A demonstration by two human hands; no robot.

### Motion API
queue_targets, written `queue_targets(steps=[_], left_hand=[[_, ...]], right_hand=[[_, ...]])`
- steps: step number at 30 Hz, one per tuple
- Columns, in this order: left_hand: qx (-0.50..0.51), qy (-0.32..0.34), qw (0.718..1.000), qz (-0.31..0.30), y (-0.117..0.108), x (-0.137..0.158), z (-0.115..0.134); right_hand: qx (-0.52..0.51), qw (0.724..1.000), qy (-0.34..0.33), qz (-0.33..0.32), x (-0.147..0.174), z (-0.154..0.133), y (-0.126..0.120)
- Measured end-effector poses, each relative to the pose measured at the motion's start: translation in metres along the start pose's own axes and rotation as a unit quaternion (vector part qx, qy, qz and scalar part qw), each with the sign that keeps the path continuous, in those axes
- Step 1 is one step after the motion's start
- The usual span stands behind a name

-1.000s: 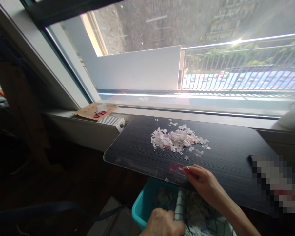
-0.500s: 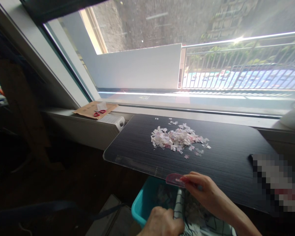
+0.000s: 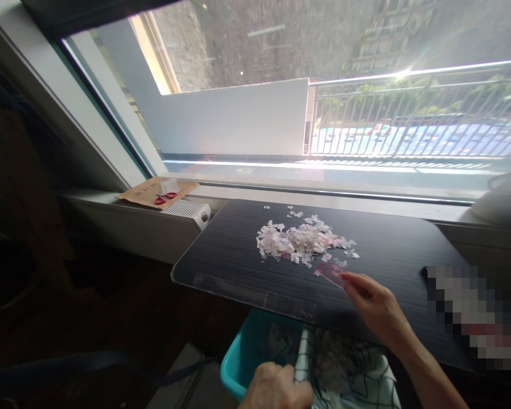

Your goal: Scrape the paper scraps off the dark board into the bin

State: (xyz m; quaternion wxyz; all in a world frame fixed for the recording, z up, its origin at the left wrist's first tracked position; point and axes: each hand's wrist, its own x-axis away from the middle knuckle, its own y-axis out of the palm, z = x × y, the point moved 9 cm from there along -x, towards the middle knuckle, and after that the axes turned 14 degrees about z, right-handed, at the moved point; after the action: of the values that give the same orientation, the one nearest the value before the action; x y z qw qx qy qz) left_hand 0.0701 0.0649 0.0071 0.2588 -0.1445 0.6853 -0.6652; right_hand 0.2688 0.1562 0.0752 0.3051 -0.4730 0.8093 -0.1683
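Note:
My right hand point(image 3: 377, 304) pinches a pink see-through flat plastic scraper point(image 3: 330, 272) with a rounded end. Its blade is at the near right edge of a pile of small white and pinkish paper scraps point(image 3: 302, 241) on the black tabletop point(image 3: 234, 250). Below the table's front edge, my left hand point(image 3: 279, 386) is closed around the rim of a white checked cloth bag point(image 3: 303, 352). Paper scraps lie inside the bag. A teal bin point(image 3: 236, 358), also with scraps in it, stands just left of the bag.
Red-handled scissors point(image 3: 166, 197) lie on a brown paper envelope point(image 3: 138, 191) on the windowsill at left. A white radiator point(image 3: 191, 213) sits beside the table. At the table's right is a dark-edged, pixelated object point(image 3: 468, 312). A large window stands behind.
My right hand has lifted the scraper from over the bin and bag, away from me, to the near edge of the scrap pile. My left hand still holds the bag's rim.

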Motion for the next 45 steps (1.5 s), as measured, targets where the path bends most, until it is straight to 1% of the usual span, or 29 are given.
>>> queue_targets(steps=[1,3,7,9,12,17,21,26,29,31,34,36,40,43,45], left_hand=[[0.001,-0.002,1.0,0.009,0.001,0.001,-0.001],[0.002,-0.005,1.0,0.021,0.003,0.004,-0.002],[0.001,-0.007,1.0,0.023,0.003,0.004,-0.002],[0.006,-0.01,1.0,0.019,0.002,0.004,-0.002],[0.011,-0.013,1.0,0.015,0.0,0.004,-0.003],[0.009,-0.011,1.0,0.011,0.0,0.004,-0.003],[0.012,-0.013,1.0,0.016,-0.001,0.003,-0.003],[0.019,-0.015,1.0,0.018,-0.003,0.003,-0.003],[0.022,-0.017,0.999,0.026,-0.005,0.001,-0.003],[0.024,-0.017,0.999,0.03,-0.006,0.001,-0.003],[0.024,-0.018,0.999,0.031,-0.007,0.001,-0.002],[0.023,-0.018,0.999,0.031,-0.007,0.001,-0.002],[0.026,-0.019,0.999,0.031,-0.008,0.003,-0.002],[0.024,-0.021,0.999,0.027,-0.007,0.004,-0.004],[0.019,-0.023,0.999,0.022,-0.006,0.005,-0.005]], right_hand=[[0.015,1.0,0.005,0.013,-0.003,0.005,-0.003],[0.036,0.999,0.003,0.01,-0.005,0.009,-0.001],[0.017,0.999,-0.017,-0.044,0.0,-0.001,0.01],[0.003,0.999,-0.006,-0.042,0.001,-0.003,0.009],[-0.005,1.0,0.02,-0.021,-0.001,0.001,0.004],[-0.016,0.998,0.027,-0.056,0.002,0.004,0.014],[-0.005,0.998,0.047,-0.029,0.0,0.006,0.01],[-0.04,0.996,0.073,-0.041,0.001,0.008,0.01],[-0.023,0.996,0.085,-0.019,-0.001,0.014,0.005],[-0.033,0.996,0.087,-0.01,-0.001,0.015,0.003],[-0.066,0.994,0.078,-0.031,0.0,0.009,0.008],[-0.053,0.995,0.077,-0.04,0.001,0.007,0.01],[0.013,0.996,0.087,-0.017,-0.003,0.014,0.004],[0.013,0.995,0.091,-0.025,-0.008,0.024,0.0],[0.047,0.994,0.089,-0.034,-0.01,0.034,-0.006]])
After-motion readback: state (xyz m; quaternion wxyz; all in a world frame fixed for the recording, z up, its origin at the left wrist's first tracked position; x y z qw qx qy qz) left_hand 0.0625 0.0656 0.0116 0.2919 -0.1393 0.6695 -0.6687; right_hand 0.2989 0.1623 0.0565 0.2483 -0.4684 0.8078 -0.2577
